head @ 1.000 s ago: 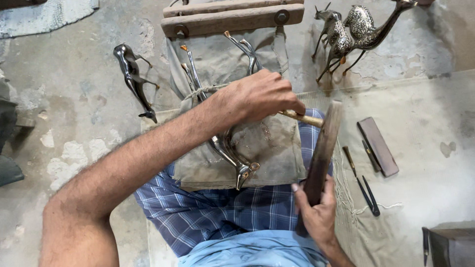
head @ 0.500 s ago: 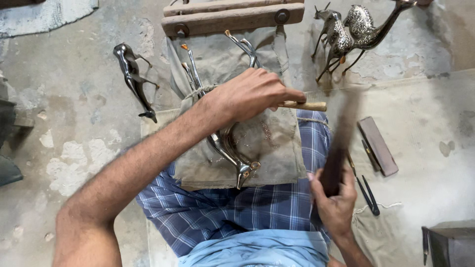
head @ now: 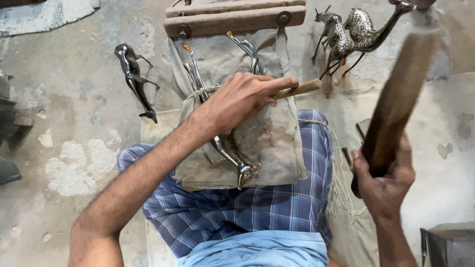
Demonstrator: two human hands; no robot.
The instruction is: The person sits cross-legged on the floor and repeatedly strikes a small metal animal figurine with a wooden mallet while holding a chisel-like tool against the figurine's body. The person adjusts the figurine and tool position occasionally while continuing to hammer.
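Head view is looking straight down: two hands are working, and four metal animal figures are showing. One figure is lying on a grey cloth spread over the lap, its legs running up under a wooden clamp of two bars at the top edge. One dark figure is lying alone on the concrete floor to the left, well apart from the cloth. Two patterned figures are standing together at the top right, near the frame's edge.

Left hand is reaching across from the lower left, forearm stretched diagonally, fingers closing round a wooden-handled tool and pressing down over the lap figure. The tool's working end is hiding under the hand.

Right hand is lifting up at the right side, wrist cocked, fist gripping the lower end of a long dark wooden bat, which is blurring with motion and tilting up toward the top right corner.

Open floor is lying to the left and around the dark figure; the right side is tighter, with a dark box sitting in the bottom right corner.
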